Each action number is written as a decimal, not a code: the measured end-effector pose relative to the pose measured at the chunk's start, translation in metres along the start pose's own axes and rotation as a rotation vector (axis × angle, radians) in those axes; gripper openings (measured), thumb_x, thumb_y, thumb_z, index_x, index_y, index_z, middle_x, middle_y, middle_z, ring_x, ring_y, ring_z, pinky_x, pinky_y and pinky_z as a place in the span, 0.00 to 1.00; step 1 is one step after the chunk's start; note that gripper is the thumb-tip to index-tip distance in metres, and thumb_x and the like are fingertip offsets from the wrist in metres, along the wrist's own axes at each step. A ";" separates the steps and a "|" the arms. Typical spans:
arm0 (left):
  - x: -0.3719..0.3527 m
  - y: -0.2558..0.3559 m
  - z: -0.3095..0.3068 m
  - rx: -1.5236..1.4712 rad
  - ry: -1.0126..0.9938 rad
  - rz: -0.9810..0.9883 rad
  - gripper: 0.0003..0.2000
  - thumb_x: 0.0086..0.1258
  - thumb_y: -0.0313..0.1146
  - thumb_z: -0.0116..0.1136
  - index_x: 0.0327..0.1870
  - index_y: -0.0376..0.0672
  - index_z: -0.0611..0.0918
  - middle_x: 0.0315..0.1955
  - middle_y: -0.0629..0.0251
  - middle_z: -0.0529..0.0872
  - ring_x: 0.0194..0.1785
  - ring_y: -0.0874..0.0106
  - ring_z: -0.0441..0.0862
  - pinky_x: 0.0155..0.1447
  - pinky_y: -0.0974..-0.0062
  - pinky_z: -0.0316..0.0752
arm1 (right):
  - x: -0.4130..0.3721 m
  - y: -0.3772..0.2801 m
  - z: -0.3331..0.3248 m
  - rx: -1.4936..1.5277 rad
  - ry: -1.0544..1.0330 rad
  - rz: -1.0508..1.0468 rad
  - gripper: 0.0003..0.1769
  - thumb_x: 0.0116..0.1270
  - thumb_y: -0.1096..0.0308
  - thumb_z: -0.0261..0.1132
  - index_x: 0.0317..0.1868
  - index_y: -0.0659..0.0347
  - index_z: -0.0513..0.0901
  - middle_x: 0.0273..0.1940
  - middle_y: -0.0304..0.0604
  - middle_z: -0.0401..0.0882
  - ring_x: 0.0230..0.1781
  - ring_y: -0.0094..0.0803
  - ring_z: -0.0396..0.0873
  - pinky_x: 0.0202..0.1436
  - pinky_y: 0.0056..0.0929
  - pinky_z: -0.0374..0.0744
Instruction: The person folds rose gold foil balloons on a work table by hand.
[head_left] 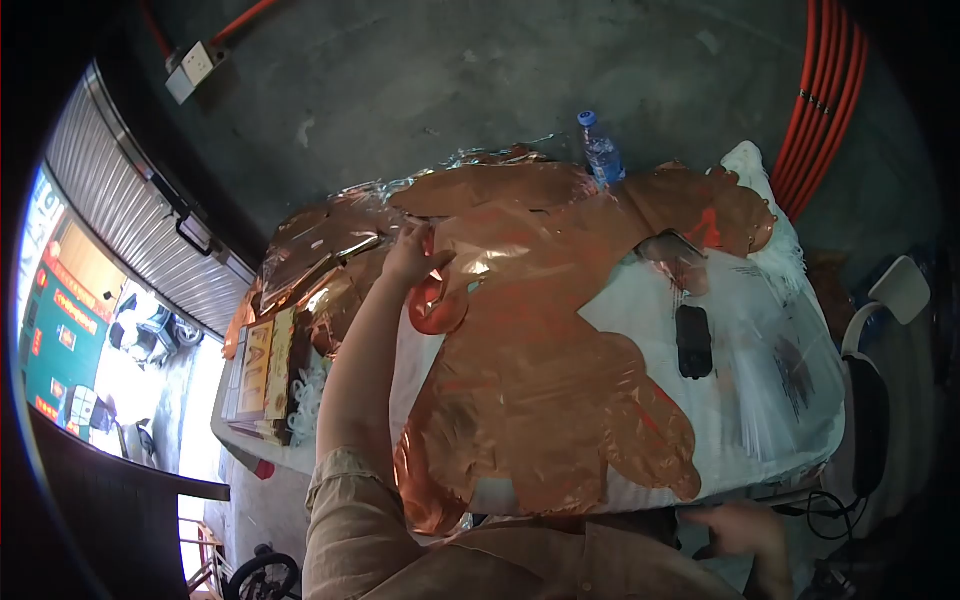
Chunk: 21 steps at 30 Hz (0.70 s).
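A large flat copper-coloured foil balloon [520, 370], uninflated and with rounded lobes, is spread across the table from back to front. My left hand [408, 258] reaches over its left edge, thumb apart from the fingers, with a raised fold of the foil between them. Just below this hand, a shiny curled lobe [438, 308] of foil bulges up. My right hand [742, 528] is low at the table's front edge, near my body. It is blurred and holds nothing that shows; its fingers are not clear.
More crumpled foil balloons [330, 235] lie at the back left, beside printed packets [262, 375]. A water bottle [600, 150] stands at the back. On the right are a black device [693, 342] and clear plastic bags [770, 370]. A chair [868, 400] stands right of the table.
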<state>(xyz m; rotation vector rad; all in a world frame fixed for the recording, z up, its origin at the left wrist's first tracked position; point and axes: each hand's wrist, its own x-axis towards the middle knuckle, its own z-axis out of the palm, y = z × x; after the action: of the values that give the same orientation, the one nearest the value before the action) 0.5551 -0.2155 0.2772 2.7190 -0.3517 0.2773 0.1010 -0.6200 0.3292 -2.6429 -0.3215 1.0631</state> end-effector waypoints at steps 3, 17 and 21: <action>0.016 -0.016 0.012 -0.157 -0.068 -0.034 0.21 0.59 0.46 0.65 0.48 0.43 0.82 0.42 0.50 0.86 0.45 0.55 0.84 0.50 0.59 0.78 | -0.011 -0.011 -0.042 0.353 -0.151 -0.016 0.23 0.56 0.60 0.72 0.53 0.49 0.82 0.24 0.40 0.81 0.24 0.34 0.81 0.31 0.32 0.78; 0.118 0.056 -0.056 0.082 0.402 -0.030 0.11 0.67 0.42 0.57 0.39 0.45 0.85 0.33 0.56 0.87 0.37 0.55 0.85 0.42 0.60 0.78 | 0.171 -0.083 -0.084 -0.069 0.762 -0.682 0.25 0.60 0.60 0.68 0.57 0.59 0.77 0.60 0.51 0.70 0.57 0.45 0.73 0.62 0.43 0.71; 0.147 0.047 -0.014 -0.062 0.311 0.016 0.17 0.68 0.43 0.57 0.54 0.47 0.79 0.42 0.52 0.85 0.45 0.52 0.84 0.46 0.58 0.78 | 0.195 -0.094 -0.075 -0.164 0.682 -0.675 0.34 0.64 0.54 0.64 0.67 0.60 0.66 0.68 0.56 0.61 0.70 0.50 0.60 0.72 0.54 0.56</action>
<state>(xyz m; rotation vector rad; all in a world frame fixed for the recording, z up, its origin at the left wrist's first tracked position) 0.6796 -0.2823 0.3419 2.5589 -0.2868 0.6717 0.2818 -0.4849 0.2873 -2.5158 -1.0558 -0.0772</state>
